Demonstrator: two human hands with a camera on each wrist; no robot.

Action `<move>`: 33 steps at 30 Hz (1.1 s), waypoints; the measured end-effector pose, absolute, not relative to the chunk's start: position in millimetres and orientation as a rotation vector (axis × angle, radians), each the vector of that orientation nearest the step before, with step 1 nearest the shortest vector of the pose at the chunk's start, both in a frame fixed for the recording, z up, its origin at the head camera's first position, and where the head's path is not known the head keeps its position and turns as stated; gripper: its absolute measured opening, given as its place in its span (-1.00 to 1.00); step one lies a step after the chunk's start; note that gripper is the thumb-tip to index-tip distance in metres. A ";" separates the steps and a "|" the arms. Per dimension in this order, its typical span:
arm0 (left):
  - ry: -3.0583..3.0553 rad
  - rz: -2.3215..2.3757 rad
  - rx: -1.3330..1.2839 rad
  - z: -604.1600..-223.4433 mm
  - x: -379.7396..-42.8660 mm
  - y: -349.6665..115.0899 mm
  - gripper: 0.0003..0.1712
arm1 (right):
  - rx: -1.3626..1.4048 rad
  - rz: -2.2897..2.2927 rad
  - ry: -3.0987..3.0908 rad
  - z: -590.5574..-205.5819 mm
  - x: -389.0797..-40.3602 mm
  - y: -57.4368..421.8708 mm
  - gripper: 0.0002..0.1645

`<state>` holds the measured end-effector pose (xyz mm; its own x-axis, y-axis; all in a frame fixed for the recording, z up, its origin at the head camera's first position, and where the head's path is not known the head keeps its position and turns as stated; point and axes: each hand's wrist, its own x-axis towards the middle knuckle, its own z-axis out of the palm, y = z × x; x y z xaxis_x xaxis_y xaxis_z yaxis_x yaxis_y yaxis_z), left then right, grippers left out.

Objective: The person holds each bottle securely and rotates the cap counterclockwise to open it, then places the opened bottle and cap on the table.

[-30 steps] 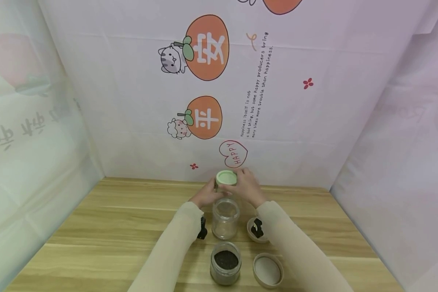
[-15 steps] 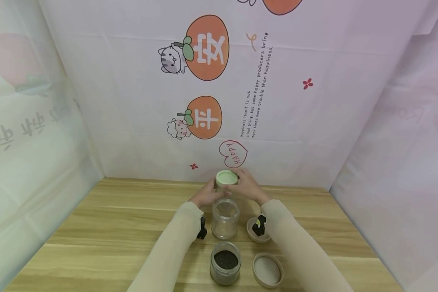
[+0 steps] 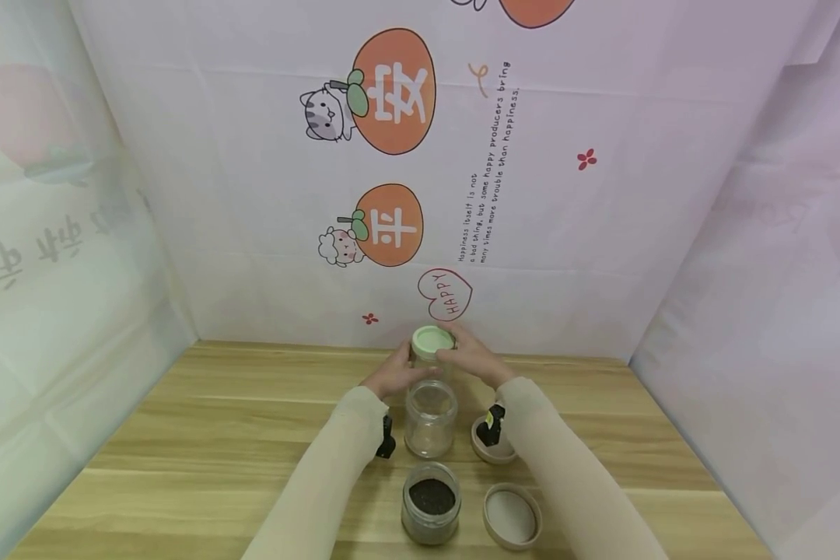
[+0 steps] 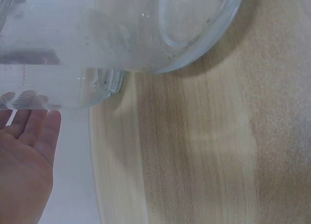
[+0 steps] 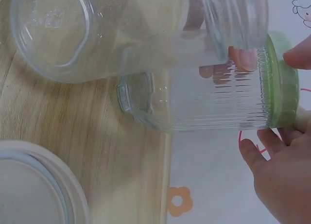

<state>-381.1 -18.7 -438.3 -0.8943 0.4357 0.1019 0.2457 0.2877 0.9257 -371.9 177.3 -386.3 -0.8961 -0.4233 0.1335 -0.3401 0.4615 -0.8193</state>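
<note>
A ribbed clear glass jar (image 5: 204, 110) with a green lid (image 3: 433, 340) stands at the back of the table, near the wall cloth. My left hand (image 3: 394, 374) holds the jar's body from the left, thumb across the front; in the left wrist view its fingertips (image 4: 47, 129) lie against the glass. From the right, my right hand (image 3: 477, 359) grips the green lid by its rim. Its thumb (image 5: 300, 55) and fingers are on opposite sides of the lid in the right wrist view. The lid sits on the jar's mouth.
Just in front stands a lidless clear jar (image 3: 430, 437). Nearer is an open jar (image 3: 428, 530) containing dark grains. Two pale round lids lie to the right, one lid (image 3: 509, 516) in front and another lid (image 3: 507, 455) partly under the right wrist. Cloth walls (image 3: 287, 311) enclose the table.
My right hand's thumb and fingers have shifted slightly round the green lid's rim. My left hand keeps its hold on the jar, which stays in place. The view has moved a little.
</note>
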 end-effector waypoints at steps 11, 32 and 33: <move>2.385 1.655 0.633 -437.1 -379.9 -18.3 0.07 | -0.548 -1.429 2.668 -391.4 -369.2 174.8 0.05; 2.367 1.691 0.685 -437.9 -380.0 -20.2 -0.03 | -0.372 -1.250 3.169 -398.8 -354.0 156.8 0.09; 2.367 1.691 0.688 -438.2 -380.3 -20.3 -0.03 | -0.370 -1.237 3.180 -398.9 -354.1 156.3 0.08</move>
<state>-380.3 -20.3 -438.2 -0.8831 0.4482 0.1387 0.2765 0.2584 0.9256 -354.1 156.3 -398.9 -0.9354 -0.0922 0.3414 -0.2986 0.7231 -0.6229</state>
